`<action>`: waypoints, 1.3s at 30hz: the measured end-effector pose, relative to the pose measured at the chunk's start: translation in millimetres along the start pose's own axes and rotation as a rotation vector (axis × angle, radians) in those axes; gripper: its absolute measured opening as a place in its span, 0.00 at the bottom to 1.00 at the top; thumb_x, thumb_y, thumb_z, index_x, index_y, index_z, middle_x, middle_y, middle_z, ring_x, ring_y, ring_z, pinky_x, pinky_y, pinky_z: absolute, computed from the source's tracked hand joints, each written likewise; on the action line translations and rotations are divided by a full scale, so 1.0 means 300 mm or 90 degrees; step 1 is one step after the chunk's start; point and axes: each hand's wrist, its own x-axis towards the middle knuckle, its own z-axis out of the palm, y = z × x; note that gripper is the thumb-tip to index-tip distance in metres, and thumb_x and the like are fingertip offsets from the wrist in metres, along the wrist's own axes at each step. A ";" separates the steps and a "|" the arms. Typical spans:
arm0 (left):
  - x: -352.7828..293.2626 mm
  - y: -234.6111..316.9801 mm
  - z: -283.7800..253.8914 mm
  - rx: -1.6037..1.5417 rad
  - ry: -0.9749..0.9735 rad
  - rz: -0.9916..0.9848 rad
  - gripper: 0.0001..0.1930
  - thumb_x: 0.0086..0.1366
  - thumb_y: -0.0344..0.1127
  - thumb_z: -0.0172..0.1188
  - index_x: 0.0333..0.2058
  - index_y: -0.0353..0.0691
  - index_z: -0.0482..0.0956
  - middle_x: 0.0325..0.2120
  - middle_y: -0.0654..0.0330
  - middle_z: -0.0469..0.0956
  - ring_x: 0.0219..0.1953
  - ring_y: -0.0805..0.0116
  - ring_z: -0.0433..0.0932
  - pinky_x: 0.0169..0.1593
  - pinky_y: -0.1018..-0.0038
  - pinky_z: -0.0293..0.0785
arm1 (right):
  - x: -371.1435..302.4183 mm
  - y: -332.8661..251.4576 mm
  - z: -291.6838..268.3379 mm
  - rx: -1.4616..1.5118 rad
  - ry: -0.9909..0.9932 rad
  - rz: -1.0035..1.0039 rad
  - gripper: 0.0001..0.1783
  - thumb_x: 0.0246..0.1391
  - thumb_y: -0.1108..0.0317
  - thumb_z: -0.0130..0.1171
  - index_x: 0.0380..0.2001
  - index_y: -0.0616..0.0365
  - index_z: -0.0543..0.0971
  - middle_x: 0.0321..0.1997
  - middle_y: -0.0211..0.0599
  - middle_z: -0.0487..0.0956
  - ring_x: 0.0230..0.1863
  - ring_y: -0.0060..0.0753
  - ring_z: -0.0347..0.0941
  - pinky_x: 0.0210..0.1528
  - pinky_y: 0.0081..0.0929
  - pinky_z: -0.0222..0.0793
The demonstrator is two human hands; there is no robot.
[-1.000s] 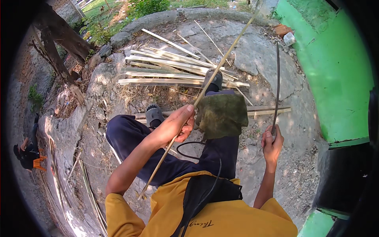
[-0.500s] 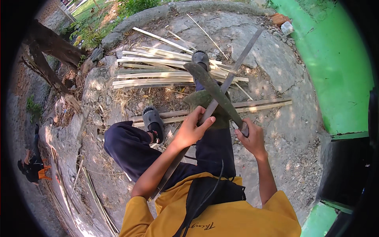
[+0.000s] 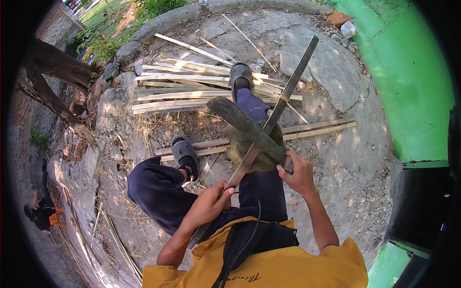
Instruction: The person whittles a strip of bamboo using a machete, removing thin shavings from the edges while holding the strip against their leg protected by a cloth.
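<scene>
Left hand (image 3: 207, 205) grip clenched on bamboo strip (image 3: 283, 98); right hand (image 3: 296, 173) grasping machete (image 3: 249, 128) handle, blade crossing strip.

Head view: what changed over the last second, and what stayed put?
The right hand swung the large knife from upright at the side down across the bamboo strip, over the cloth pad on the knee. The strip tilted slightly further right. The left hand kept its grip on the strip's lower part. The split bamboo pile and both sandalled feet stayed where they were.
</scene>
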 end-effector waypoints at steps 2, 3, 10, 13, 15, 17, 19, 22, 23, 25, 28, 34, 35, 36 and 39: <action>-0.005 0.005 -0.006 0.067 -0.004 -0.030 0.17 0.81 0.45 0.52 0.42 0.34 0.73 0.21 0.66 0.70 0.23 0.76 0.75 0.29 0.73 0.78 | 0.002 0.003 -0.008 0.001 -0.005 0.011 0.22 0.52 0.53 0.69 0.41 0.58 0.78 0.26 0.48 0.80 0.29 0.56 0.81 0.31 0.45 0.74; 0.006 0.006 -0.005 -0.024 -0.004 -0.068 0.19 0.82 0.47 0.49 0.39 0.35 0.73 0.19 0.66 0.69 0.21 0.77 0.71 0.28 0.74 0.75 | 0.002 0.002 -0.008 0.001 -0.010 0.019 0.22 0.52 0.51 0.69 0.41 0.57 0.78 0.27 0.45 0.82 0.29 0.54 0.82 0.30 0.44 0.75; 0.168 -0.017 0.008 -0.037 0.025 0.061 0.22 0.83 0.51 0.43 0.36 0.39 0.72 0.17 0.67 0.65 0.21 0.75 0.68 0.31 0.75 0.70 | 0.001 -0.020 -0.001 0.011 -0.004 -0.043 0.23 0.48 0.49 0.72 0.38 0.56 0.80 0.25 0.43 0.82 0.25 0.48 0.82 0.28 0.40 0.75; 0.202 0.051 -0.019 -0.317 -0.142 -0.076 0.21 0.84 0.53 0.40 0.36 0.44 0.69 0.17 0.66 0.64 0.16 0.74 0.64 0.24 0.76 0.65 | 0.005 -0.019 0.012 -0.022 0.019 -0.102 0.27 0.49 0.43 0.73 0.37 0.55 0.81 0.23 0.40 0.81 0.24 0.46 0.82 0.26 0.39 0.74; 0.212 0.064 -0.021 -0.325 -0.138 -0.074 0.21 0.84 0.51 0.40 0.36 0.43 0.69 0.16 0.66 0.64 0.14 0.75 0.62 0.23 0.77 0.62 | 0.003 -0.021 0.018 -0.047 -0.010 -0.095 0.32 0.52 0.33 0.69 0.36 0.54 0.81 0.21 0.38 0.80 0.23 0.45 0.81 0.26 0.38 0.74; 0.214 0.061 -0.023 -0.334 -0.132 -0.072 0.20 0.84 0.50 0.39 0.36 0.43 0.70 0.16 0.67 0.63 0.13 0.75 0.60 0.21 0.78 0.59 | 0.003 -0.020 0.018 -0.038 -0.011 -0.098 0.35 0.53 0.29 0.65 0.36 0.54 0.81 0.21 0.38 0.80 0.22 0.45 0.81 0.25 0.38 0.74; 0.215 0.047 -0.028 -0.293 -0.147 -0.054 0.21 0.84 0.53 0.39 0.36 0.44 0.68 0.17 0.67 0.63 0.13 0.75 0.61 0.22 0.77 0.61 | 0.005 -0.022 0.019 -0.028 -0.013 -0.101 0.37 0.55 0.25 0.62 0.36 0.54 0.81 0.20 0.37 0.80 0.22 0.44 0.81 0.25 0.38 0.73; 0.206 0.058 -0.010 -0.328 -0.138 -0.048 0.22 0.84 0.53 0.39 0.35 0.44 0.67 0.16 0.68 0.63 0.13 0.76 0.59 0.20 0.77 0.58 | 0.010 -0.032 0.018 -0.035 -0.031 -0.090 0.38 0.56 0.24 0.59 0.35 0.53 0.81 0.19 0.37 0.79 0.21 0.43 0.81 0.24 0.38 0.72; 0.205 0.053 -0.010 -0.328 -0.138 -0.049 0.22 0.84 0.53 0.39 0.35 0.44 0.67 0.16 0.68 0.63 0.13 0.76 0.59 0.20 0.77 0.58 | 0.015 -0.037 0.015 -0.040 -0.042 -0.089 0.38 0.58 0.25 0.58 0.35 0.55 0.80 0.18 0.38 0.78 0.21 0.45 0.79 0.24 0.39 0.71; 0.205 0.039 -0.009 -0.369 -0.147 -0.054 0.22 0.84 0.54 0.39 0.34 0.44 0.67 0.16 0.68 0.61 0.13 0.78 0.57 0.19 0.78 0.56 | 0.025 -0.046 0.013 -0.044 -0.054 -0.085 0.38 0.59 0.26 0.57 0.35 0.56 0.79 0.18 0.40 0.76 0.21 0.47 0.78 0.25 0.41 0.70; 0.200 0.035 -0.016 -0.408 -0.159 -0.076 0.23 0.83 0.55 0.39 0.34 0.44 0.66 0.16 0.69 0.60 0.14 0.78 0.56 0.18 0.79 0.54 | 0.039 -0.055 0.013 -0.056 -0.066 -0.079 0.36 0.60 0.28 0.58 0.34 0.56 0.80 0.17 0.39 0.76 0.21 0.46 0.79 0.25 0.41 0.70; 0.175 0.049 -0.001 -0.319 -0.126 -0.060 0.23 0.83 0.56 0.38 0.34 0.45 0.66 0.16 0.69 0.59 0.15 0.79 0.56 0.18 0.79 0.55 | 0.021 -0.083 -0.010 -0.065 -0.069 -0.093 0.33 0.61 0.32 0.59 0.35 0.56 0.80 0.18 0.40 0.77 0.22 0.48 0.80 0.26 0.41 0.71; 0.168 0.053 0.005 -0.321 -0.127 -0.062 0.23 0.83 0.56 0.38 0.34 0.45 0.66 0.16 0.69 0.59 0.15 0.79 0.56 0.18 0.79 0.55 | 0.010 -0.081 -0.014 -0.056 -0.052 -0.108 0.32 0.61 0.32 0.60 0.34 0.55 0.80 0.18 0.39 0.78 0.21 0.45 0.79 0.25 0.40 0.71; 0.163 0.056 0.012 -0.294 -0.118 -0.056 0.23 0.83 0.56 0.37 0.34 0.45 0.66 0.16 0.69 0.59 0.15 0.79 0.57 0.18 0.80 0.56 | 0.002 -0.079 -0.018 -0.048 -0.034 -0.122 0.32 0.60 0.32 0.60 0.33 0.54 0.80 0.18 0.37 0.79 0.20 0.43 0.79 0.23 0.38 0.71; 0.182 0.024 0.021 -0.266 -0.114 -0.052 0.23 0.83 0.56 0.37 0.34 0.45 0.66 0.17 0.69 0.60 0.15 0.79 0.57 0.18 0.79 0.59 | -0.010 -0.074 -0.015 -0.050 -0.045 -0.081 0.32 0.60 0.32 0.61 0.34 0.54 0.80 0.18 0.39 0.79 0.20 0.45 0.79 0.24 0.39 0.72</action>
